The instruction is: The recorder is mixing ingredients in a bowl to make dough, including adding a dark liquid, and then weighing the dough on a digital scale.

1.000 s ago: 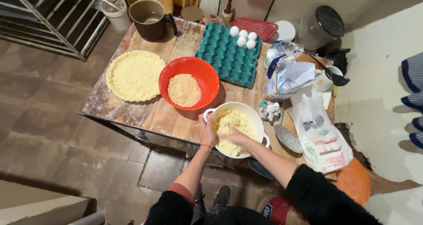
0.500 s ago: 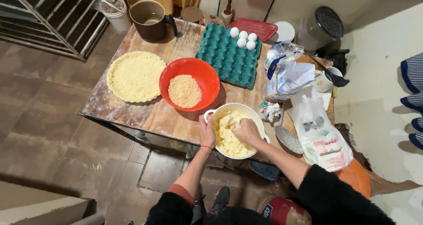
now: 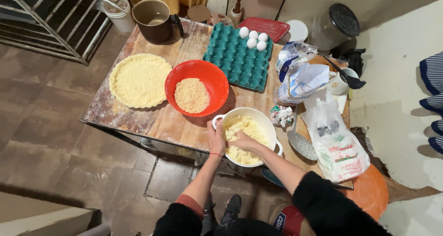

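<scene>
Right, I see both hands at the white bowl, which sits at the near edge of the wooden tabletop. Left hand is on the bowl's left rim, fingers wrapped together over the edge, clamped on the bowl. Right hand is down inside the bowl, sunk in the pale yellow dough; fingers curl into the dough, but I cannot tell whether they are closed on a lump or just pressed in.

Everything else I place from the bowl. Just up and left of it, nearly touching, is the red bowl with a heap of fine crumbs. Further left lies the round crust-lined pie pan. Beyond the red bowl is the teal egg tray with four white eggs in its far corner. Right of the white bowl a slotted metal spoon lies flat, and past that a printed plastic bag. A brown pot stands at the far left corner, well apart.
</scene>
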